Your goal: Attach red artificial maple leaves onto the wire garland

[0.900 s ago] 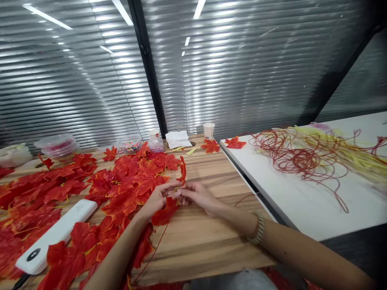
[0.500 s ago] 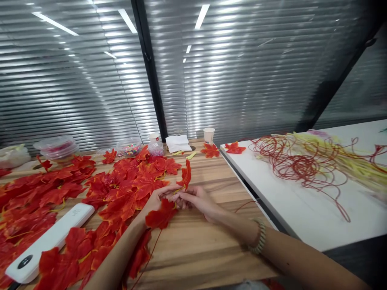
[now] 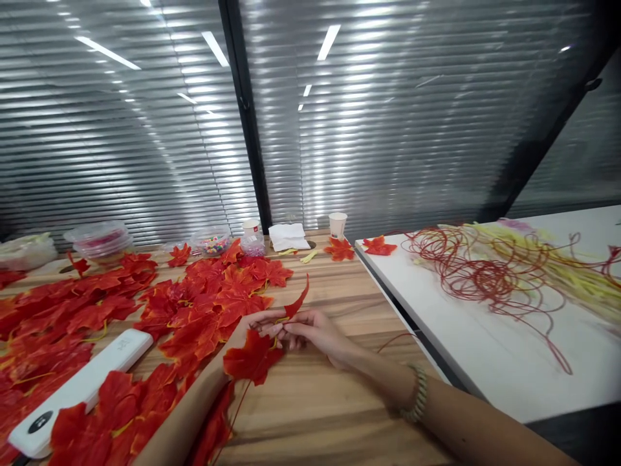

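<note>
My left hand [image 3: 253,325] and my right hand [image 3: 313,329] meet over the wooden table, both closed, with fingertips pinched together at the yellow stems of artificial maple leaves. One red leaf [image 3: 297,299] stands up edge-on above the fingers. A second leaf [image 3: 252,358] hangs in front of my left hand, partly covering it. From below that leaf a thin red cord [image 3: 241,406] runs down towards the table's near edge. Exactly how stem and cord lie between the fingertips is too small to make out. A beaded or coiled bracelet [image 3: 416,391] circles my right wrist.
Heaps of red leaves [image 3: 218,285] cover the table's left side, around a white power bank [image 3: 87,385]. Plastic tubs [image 3: 99,241], a bead box [image 3: 213,241], a paper cup [image 3: 338,224] and tissue [image 3: 288,235] stand behind. Tangled red cord [image 3: 490,275] lies on the white table [image 3: 456,323].
The upper leaf has tipped lower and turned edge-on to me. The lower leaf has shifted slightly left and down. Both hands stay together at the stems; the view has tilted slightly.
</note>
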### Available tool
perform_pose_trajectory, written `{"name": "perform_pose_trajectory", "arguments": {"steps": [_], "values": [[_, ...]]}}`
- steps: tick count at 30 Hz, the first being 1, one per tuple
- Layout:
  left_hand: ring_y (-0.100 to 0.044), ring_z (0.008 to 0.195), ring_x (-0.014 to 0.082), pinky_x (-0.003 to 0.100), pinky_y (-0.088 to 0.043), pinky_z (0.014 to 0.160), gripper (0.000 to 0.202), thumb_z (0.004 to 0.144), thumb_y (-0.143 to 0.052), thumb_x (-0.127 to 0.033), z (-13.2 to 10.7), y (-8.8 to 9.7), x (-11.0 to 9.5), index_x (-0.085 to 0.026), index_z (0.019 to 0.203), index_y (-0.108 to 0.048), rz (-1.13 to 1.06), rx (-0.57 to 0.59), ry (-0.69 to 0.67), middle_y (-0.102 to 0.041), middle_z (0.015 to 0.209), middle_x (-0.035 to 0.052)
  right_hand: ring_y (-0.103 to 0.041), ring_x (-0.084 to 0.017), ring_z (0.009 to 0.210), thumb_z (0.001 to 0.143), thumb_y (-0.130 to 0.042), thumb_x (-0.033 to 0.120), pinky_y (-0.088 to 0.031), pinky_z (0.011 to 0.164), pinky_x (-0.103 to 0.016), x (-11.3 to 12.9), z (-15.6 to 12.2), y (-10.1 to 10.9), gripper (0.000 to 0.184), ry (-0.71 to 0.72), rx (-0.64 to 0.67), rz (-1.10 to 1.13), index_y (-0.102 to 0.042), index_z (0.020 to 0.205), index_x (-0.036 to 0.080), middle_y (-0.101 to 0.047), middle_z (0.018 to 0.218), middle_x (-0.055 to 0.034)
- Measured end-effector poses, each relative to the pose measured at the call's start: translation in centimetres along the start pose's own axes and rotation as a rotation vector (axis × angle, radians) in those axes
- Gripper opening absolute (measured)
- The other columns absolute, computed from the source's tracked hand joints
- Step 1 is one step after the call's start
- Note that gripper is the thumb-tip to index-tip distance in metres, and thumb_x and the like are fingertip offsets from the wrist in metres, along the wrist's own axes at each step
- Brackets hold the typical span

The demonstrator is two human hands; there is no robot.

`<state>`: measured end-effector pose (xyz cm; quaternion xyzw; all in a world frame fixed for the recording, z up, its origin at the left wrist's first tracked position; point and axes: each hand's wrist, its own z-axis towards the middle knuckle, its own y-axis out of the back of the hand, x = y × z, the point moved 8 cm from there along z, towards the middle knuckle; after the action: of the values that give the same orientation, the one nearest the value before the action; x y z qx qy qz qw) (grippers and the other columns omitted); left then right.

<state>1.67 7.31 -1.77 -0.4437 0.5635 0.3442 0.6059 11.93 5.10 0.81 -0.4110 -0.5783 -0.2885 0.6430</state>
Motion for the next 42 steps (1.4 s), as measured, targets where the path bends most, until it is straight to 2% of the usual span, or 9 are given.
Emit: {"name": "perform_pose_trajectory", "arguments": {"steps": [5, 9, 17, 20, 24, 29, 32, 36, 42], "values": [[-0.056, 0.053, 0.0122, 0.026, -0.044, 0.055, 0.040, 0.056, -0.074, -0.031, 0.3, 0.6, 0.0, -0.012, 0.090, -0.063, 0.059, -0.047, -0.028, -0.065, 0.069, 0.0064, -0.048, -0.007, 0.050, 0.070, -0.056, 0.038, -0.035, 0.052, -0.019, -0.3, 0.2, 0.1, 0.031, 0.006, 0.008, -0.009, -0.065, 0.076, 0.009, -0.062, 0.066, -0.0053], [-0.057, 0.050, 0.0127, 0.025, -0.044, 0.051, 0.040, 0.058, -0.073, -0.029, 0.3, 1.0, 0.4, -0.012, 0.093, -0.061, 0.089, -0.067, 0.018, -0.066, 0.070, 0.0072, -0.048, -0.006, 0.049, 0.071, -0.054, 0.035, -0.036, 0.050, -0.019, -0.7, 0.4, -0.4, 0.026, 0.022, 0.072, -0.063, -0.062, 0.070, 0.011, -0.060, 0.064, -0.0029], [-0.061, 0.070, 0.0191, 0.027, -0.047, 0.059, 0.044, 0.050, -0.077, -0.024, -0.3, 0.1, -0.4, -0.013, 0.089, -0.062, 0.006, -0.079, 0.076, -0.066, 0.080, 0.0085, -0.047, -0.007, 0.048, 0.070, -0.049, 0.022, -0.039, 0.050, -0.019, -0.9, 0.2, -0.4, 0.015, 0.031, 0.057, -0.169, -0.051, 0.058, 0.014, -0.051, 0.053, 0.0010], [-0.060, 0.065, 0.0169, 0.026, -0.047, 0.056, 0.043, 0.048, -0.078, -0.024, -0.5, -0.1, -0.6, -0.013, 0.086, -0.062, 0.008, -0.095, 0.097, -0.066, 0.079, 0.0077, -0.046, -0.007, 0.048, 0.066, -0.047, 0.015, -0.037, 0.050, -0.019, -0.6, 0.2, -0.3, 0.012, 0.049, 0.038, -0.228, -0.050, 0.055, 0.013, -0.050, 0.051, 0.0011], [-0.058, 0.057, 0.0129, 0.023, -0.045, 0.053, 0.037, 0.051, -0.077, -0.025, -0.3, -0.3, -0.4, -0.013, 0.083, -0.062, -0.020, -0.048, 0.109, -0.066, 0.076, 0.0073, -0.047, -0.008, 0.048, 0.063, -0.046, 0.012, -0.038, 0.050, -0.019, -0.7, 0.2, -0.1, 0.009, 0.039, 0.020, -0.227, -0.052, 0.056, 0.014, -0.052, 0.052, 0.0010], [-0.056, 0.050, 0.0098, 0.023, -0.044, 0.051, 0.039, 0.051, -0.077, -0.026, 0.3, 0.7, 0.5, -0.013, 0.084, -0.062, -0.082, -0.063, 0.052, -0.066, 0.080, 0.0074, -0.047, -0.008, 0.048, 0.064, -0.054, 0.017, -0.037, 0.048, -0.019, -1.1, 0.3, -0.1, 0.006, 0.058, 0.036, -0.221, -0.054, 0.060, 0.014, -0.053, 0.053, 0.0015], [-0.059, 0.059, 0.0122, 0.022, -0.044, 0.053, 0.044, 0.048, -0.078, -0.025, 0.4, 1.4, 0.7, -0.015, 0.087, -0.062, -0.125, -0.108, 0.056, -0.065, 0.091, 0.0091, -0.048, -0.008, 0.048, 0.065, -0.062, 0.031, -0.037, 0.047, -0.020, -1.5, 0.5, 0.1, 0.020, 0.027, 0.012, -0.151, -0.053, 0.065, 0.013, -0.054, 0.056, 0.0010], [-0.061, 0.077, 0.0185, 0.024, -0.045, 0.058, 0.046, 0.051, -0.077, -0.027, -0.3, 1.2, -0.5, -0.017, 0.093, -0.063, -0.126, -0.074, 0.049, -0.062, 0.103, 0.0116, -0.047, -0.008, 0.045, 0.064, -0.061, 0.048, -0.037, 0.046, -0.021, -1.5, 0.7, 0.1, 0.036, 0.013, 0.011, -0.103, -0.049, 0.066, 0.014, -0.052, 0.053, 0.0016], [-0.060, 0.087, 0.0220, 0.028, -0.045, 0.071, 0.047, 0.050, -0.077, -0.023, -0.6, 1.1, -1.9, -0.017, 0.094, -0.062, -0.097, -0.102, -0.015, -0.063, 0.101, 0.0107, -0.045, -0.009, 0.045, 0.073, -0.051, 0.052, -0.036, 0.046, -0.021, -0.6, 0.0, -0.7, 0.037, 0.123, 0.052, -0.282, -0.048, 0.065, 0.016, -0.047, 0.050, 0.0025]]}}
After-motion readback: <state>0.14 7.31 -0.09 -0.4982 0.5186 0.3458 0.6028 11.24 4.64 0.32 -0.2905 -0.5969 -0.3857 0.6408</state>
